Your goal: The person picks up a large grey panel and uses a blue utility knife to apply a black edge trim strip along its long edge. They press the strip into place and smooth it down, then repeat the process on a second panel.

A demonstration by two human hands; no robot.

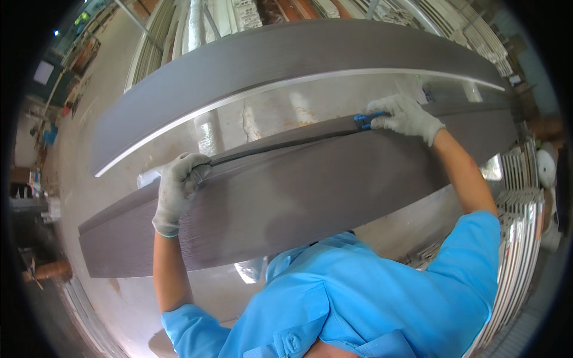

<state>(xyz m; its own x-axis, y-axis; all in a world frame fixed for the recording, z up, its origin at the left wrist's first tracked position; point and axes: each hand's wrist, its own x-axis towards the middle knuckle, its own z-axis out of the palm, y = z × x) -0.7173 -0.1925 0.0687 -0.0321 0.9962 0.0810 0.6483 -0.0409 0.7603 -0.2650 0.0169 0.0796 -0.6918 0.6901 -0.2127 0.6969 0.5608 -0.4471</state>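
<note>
A long dark grey-brown panel (280, 191) lies across in front of me. Along its far edge runs a thin black strip (286, 142), like a seal, from one hand toward the other. My left hand (177, 188), in a whitish glove, is closed with its fingertips on the strip's left end. Farther right, my right hand (409, 119), gloved too, grips a small blue and black hand tool (364, 121) at the panel's far edge, close to the strip. The tool's exact kind is partly hidden by the fingers.
Beyond the near panel lies a second long grey panel (310, 51) with a pale edge strip. Bundled long profiles (158, 45) are stacked behind it, and more profiles (519, 215) lie at the right. Concrete floor (77, 155) shows at the left.
</note>
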